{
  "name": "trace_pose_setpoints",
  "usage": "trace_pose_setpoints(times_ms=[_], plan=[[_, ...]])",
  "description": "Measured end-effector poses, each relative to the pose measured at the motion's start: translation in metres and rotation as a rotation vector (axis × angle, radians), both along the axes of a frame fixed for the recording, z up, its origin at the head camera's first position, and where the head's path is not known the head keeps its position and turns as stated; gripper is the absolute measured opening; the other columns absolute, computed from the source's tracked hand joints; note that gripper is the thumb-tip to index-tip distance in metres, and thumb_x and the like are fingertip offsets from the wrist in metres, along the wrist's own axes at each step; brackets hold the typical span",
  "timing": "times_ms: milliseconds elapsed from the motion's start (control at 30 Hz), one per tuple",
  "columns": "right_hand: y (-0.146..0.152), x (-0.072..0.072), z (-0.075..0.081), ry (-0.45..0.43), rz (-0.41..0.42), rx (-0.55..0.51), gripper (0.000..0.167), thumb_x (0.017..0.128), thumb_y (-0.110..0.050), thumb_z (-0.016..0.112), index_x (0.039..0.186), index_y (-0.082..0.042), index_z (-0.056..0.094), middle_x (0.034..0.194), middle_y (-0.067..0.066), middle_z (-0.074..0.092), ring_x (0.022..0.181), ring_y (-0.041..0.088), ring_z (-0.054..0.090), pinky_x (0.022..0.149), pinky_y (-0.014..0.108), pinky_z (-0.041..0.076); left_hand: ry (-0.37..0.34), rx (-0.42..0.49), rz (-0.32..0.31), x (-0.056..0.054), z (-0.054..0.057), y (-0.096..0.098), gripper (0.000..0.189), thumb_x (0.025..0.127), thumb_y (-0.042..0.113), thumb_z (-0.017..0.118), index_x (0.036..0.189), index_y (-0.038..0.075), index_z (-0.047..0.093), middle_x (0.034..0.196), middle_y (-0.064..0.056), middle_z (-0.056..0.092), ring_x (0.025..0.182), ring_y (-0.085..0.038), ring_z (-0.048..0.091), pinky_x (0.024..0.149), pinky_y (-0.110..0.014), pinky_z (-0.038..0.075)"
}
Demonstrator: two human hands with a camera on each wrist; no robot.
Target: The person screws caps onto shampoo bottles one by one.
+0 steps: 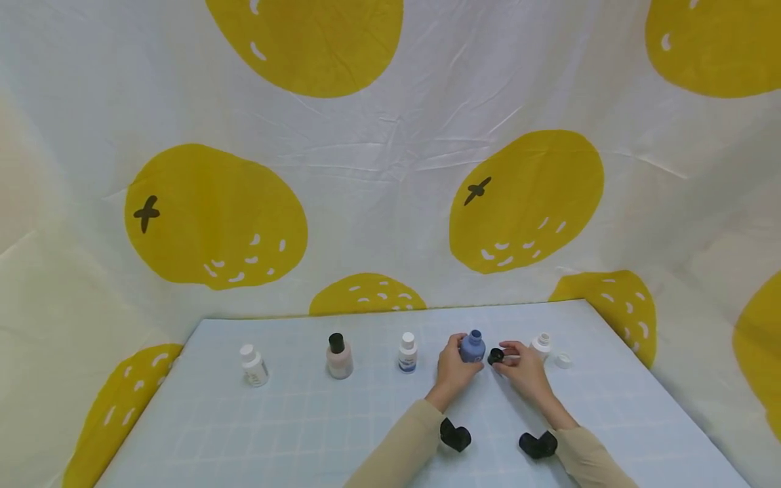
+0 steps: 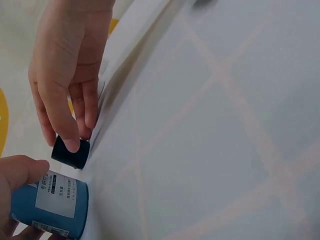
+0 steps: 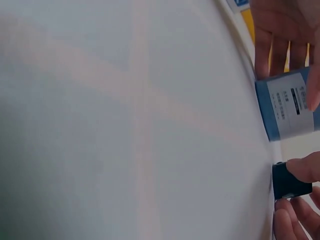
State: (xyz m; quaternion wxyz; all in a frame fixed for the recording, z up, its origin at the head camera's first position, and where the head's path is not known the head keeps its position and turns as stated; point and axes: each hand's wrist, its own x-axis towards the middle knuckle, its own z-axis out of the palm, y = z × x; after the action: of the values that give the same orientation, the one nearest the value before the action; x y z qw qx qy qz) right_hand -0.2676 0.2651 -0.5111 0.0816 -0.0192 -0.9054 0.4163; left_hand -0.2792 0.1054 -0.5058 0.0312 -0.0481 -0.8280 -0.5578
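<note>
My left hand grips a blue bottle with its neck uncovered, fingers and thumb round its sides. In the left wrist view the bottle shows a white printed label. Just to its right, my right hand pinches a black cap between thumb and fingers, low at the table top. The cap sits close beside the bottle's base in the right wrist view. Behind the right hand stands a white bottle without a cap, partly hidden by the fingers, and a white cap lies to its right.
To the left stand a small white bottle with a blue-marked label, a pinkish bottle with a black cap and another white capped bottle. A pale checked cloth covers the table. A fruit-patterned curtain hangs behind.
</note>
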Motion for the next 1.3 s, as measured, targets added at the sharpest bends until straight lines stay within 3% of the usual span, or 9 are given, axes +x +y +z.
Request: trace_pose_setpoints(times_ms=[300,567,800,1100,1300], plan=[[-0.008,-0.004,-0.008,0.016,-0.017,-0.002,0.041,0.081,-0.003,0.072,0.118,0.005,0.058,0.107,0.027,0.064,0.086,0.03,0.067,0.066,0.031,0.056,0.011,-0.003,0.015,0.001,-0.001,-0.003,0.051,0.071,0.01,0.083,0.115,0.01,0.057,0.115,-0.01,0.066,0.107,-0.025,0.062,0.093,-0.042,0.049],[-0.012,-0.004,-0.006,0.021,-0.021,0.019,0.039,0.081,-0.004,0.072,0.116,0.006,0.059,0.107,0.026,0.066,0.086,0.029,0.067,0.07,0.035,0.056,0.038,-0.015,0.029,0.001,-0.004,-0.007,0.05,0.07,0.012,0.084,0.113,0.011,0.057,0.113,-0.01,0.067,0.104,-0.024,0.063,0.09,-0.041,0.05],[-0.011,-0.005,-0.004,0.044,-0.023,0.029,0.036,0.079,-0.006,0.074,0.112,0.005,0.062,0.104,0.025,0.068,0.083,0.027,0.068,0.066,0.031,0.056,0.041,-0.02,0.014,0.002,0.0,-0.01,0.051,0.07,0.012,0.084,0.113,0.011,0.057,0.113,-0.009,0.067,0.104,-0.024,0.063,0.09,-0.04,0.05],[-0.007,-0.006,0.002,0.004,-0.019,0.006,0.037,0.082,-0.009,0.072,0.114,0.006,0.06,0.11,0.027,0.066,0.098,0.036,0.067,0.08,0.042,0.056,0.007,0.034,0.039,0.0,-0.001,-0.007,0.052,0.071,0.014,0.084,0.114,0.012,0.055,0.114,-0.01,0.066,0.107,-0.024,0.062,0.09,-0.04,0.05],[-0.006,-0.004,0.001,-0.04,-0.019,-0.025,0.038,0.084,-0.01,0.071,0.116,0.004,0.059,0.113,0.027,0.065,0.101,0.037,0.065,0.082,0.042,0.056,0.0,0.057,0.049,0.004,-0.002,-0.007,0.05,0.072,0.012,0.083,0.114,0.012,0.055,0.117,-0.01,0.065,0.109,-0.025,0.061,0.093,-0.043,0.049]])
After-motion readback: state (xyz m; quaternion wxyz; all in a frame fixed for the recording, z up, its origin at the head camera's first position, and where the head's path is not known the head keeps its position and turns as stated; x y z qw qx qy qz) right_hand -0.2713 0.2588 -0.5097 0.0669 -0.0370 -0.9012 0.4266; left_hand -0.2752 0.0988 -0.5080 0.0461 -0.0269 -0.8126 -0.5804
